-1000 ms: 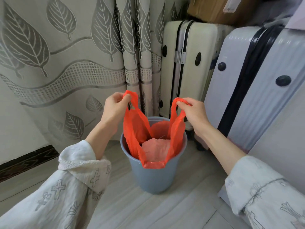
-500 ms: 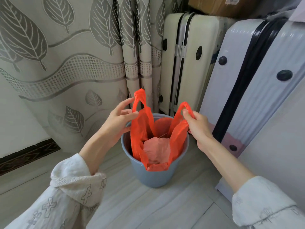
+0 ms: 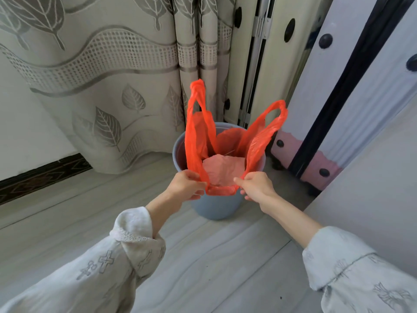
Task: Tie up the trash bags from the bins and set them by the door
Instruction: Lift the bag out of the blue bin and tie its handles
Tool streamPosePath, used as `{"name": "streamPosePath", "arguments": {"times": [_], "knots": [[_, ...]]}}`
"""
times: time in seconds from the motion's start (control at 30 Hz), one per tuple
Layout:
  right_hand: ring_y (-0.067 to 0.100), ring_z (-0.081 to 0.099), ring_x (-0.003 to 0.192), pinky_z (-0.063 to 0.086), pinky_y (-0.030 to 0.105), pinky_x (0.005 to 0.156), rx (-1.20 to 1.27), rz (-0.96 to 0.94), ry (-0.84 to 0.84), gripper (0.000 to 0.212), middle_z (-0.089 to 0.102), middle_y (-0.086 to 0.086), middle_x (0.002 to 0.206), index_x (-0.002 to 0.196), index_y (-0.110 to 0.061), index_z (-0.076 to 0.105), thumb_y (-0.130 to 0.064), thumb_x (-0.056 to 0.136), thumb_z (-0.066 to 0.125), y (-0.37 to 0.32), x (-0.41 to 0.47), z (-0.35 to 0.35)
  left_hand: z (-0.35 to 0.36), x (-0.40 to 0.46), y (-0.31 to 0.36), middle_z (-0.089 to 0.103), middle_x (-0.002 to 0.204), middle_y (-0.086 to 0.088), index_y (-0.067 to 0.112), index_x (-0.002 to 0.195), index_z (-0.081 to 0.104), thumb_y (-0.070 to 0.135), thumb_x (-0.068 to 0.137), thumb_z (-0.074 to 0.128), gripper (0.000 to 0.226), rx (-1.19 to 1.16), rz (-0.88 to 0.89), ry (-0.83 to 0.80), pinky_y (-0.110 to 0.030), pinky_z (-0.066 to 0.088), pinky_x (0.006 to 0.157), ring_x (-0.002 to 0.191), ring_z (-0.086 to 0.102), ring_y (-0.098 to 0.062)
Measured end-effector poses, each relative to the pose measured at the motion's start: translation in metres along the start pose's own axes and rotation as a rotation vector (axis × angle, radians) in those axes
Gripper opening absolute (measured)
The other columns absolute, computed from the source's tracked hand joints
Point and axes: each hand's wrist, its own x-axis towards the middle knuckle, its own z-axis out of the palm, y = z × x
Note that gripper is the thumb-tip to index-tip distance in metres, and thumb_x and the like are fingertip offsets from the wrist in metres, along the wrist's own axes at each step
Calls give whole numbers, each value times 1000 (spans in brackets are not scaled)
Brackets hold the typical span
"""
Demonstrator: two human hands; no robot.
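- Since 0.5 s ago both hands have been dropped from the bag handles to the near edge of the orange trash bag [image 3: 198, 136]; handles now released & standing up free, L handle upright, R handle leaning toward the suitcases
- Far L: leaf-pattern curtain [image 3: 108, 71] hung to the floor, dark skirting strip [image 3: 40, 177] seen below the wall
- L hand [image 3: 186, 186]: fingers curled, bag's near rim pinched at its L end, just over the bin's near L edge
- Centre: bag is seated inside the blue-grey bin [image 3: 216, 206], mouth held open; pale pink crumpled item [image 3: 223, 168] is seen lying inside; bag not yet tied
- Bin is stood on the grey wood-look floor [image 3: 225, 267], close to the curtain & cases
- R hand [image 3: 256, 186]: fingers clenched on the near rim's R end, thumb on top, plastic gripped
- Behind the bin: cream suitcase [image 3: 273, 71] stood upright
- Far R: white suitcase [image 3: 370, 91] w/ black zip band & pink lower corner, leaned beside it
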Motion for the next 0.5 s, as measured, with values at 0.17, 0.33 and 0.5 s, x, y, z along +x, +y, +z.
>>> {"name": "streamPosePath", "arguments": {"times": [0.17,0.33,0.5], "knots": [[19,62,64,52,31,61,255,96,-45,11,65,9,71,81,-5,63,-16,85,61,9,0,2,8,4,-12,58,69,-4,16,64,56,14,81,64,19,139,62,75,-21,46,60,68,56,-15],[8,57,47,37,19,47,331,154,-146,14,62,3,64,78,-12,53,-13,91,51,17,-5,-4,1,3,-16,66,60,-5,12,71,48,8,87,54,18,-84,-39,38,-18,51,51,53,65,-10],[5,52,35,35,17,40,356,159,-70,16,62,-1,53,71,-14,53,-14,87,52,3,-1,-13,-14,7,4,58,35,3,10,67,49,4,85,52,20,-223,-46,93,-13,45,42,38,61,-6]]}}
